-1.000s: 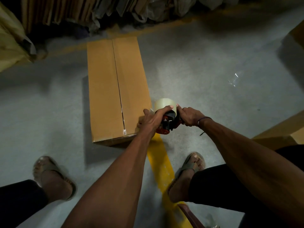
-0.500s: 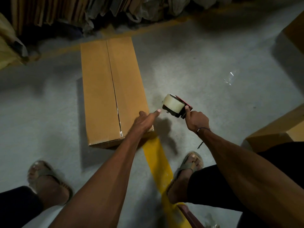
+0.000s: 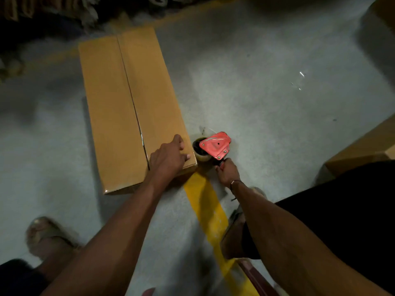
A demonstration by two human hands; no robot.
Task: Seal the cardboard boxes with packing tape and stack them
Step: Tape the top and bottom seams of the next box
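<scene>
Far left, low in the head view: one sandalled foot (image 3: 46, 236) planted on the grey concrete floor (image 3: 256, 92).

Next along: a long tan cardboard box (image 3: 111, 116) lying flat on that floor, flaps folded shut, centre seam (image 3: 132, 99) running its whole length. No strip of tape to be made out along the seam; only a small glint near the close end, too slight to read. Judged, then: closed but not yet sealed.

On the near right corner of the box: left hand (image 3: 167, 160) palm down, fingers loosely bent over the board, pressing rather than gripping, nothing held. Seemingly steadying the box for the first pull of tape.

Just beside that corner, clear of the box top: red metal tape dispenser with its roll of clear packing tape (image 3: 210, 148), roll close against the box's right side. Right hand (image 3: 227, 173) wrapped tight round the handle below it. Whether a tape end already sticks to the box, impossible to say.

Below, a yellow painted floor stripe (image 3: 205, 208). Far right, the edge of a second tan cardboard box (image 3: 363, 146), its state hidden.

Left to do, by this reckoning: nearly everything. Tape along the seam, cut, then the stacking; no stack anywhere in view.
</scene>
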